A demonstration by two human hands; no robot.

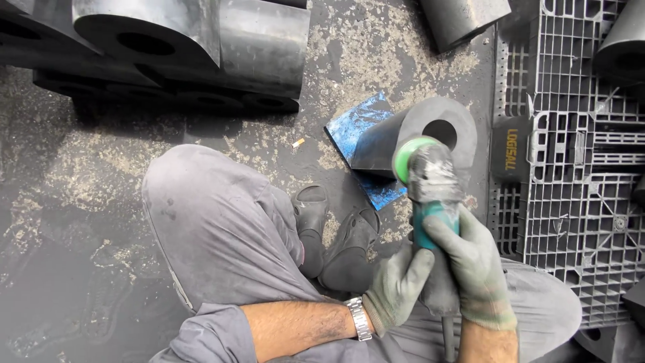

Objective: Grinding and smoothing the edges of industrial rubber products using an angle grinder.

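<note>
On the dusty, grit-speckled concrete floor [80, 202], a person in grey work trousers is squatting and working with a teal-bodied handheld angle grinder [430, 202] with a green disc guard. The left hand [398, 286], in a grey knitted glove with a metal wristwatch [360, 317] just behind it, is wrapping its fingers shut around the lower part of the grinder's body. The right hand [474, 265], gloved the same way, is clamping over the grinder from above, just beside the left hand. The grinder's head is lying against the front edge of a thick black rubber cylinder with a round hole through it [420, 134], which is resting tilted on a blue scuffed flat sheet [356, 128] right in front of the person's dark sandals [336, 235]. A grey plastic grid pallet [578, 202] is lying just to the right of the cylinder. More large black rubber blocks with holes [181, 47] are sitting stacked well apart, at the upper left.
</note>
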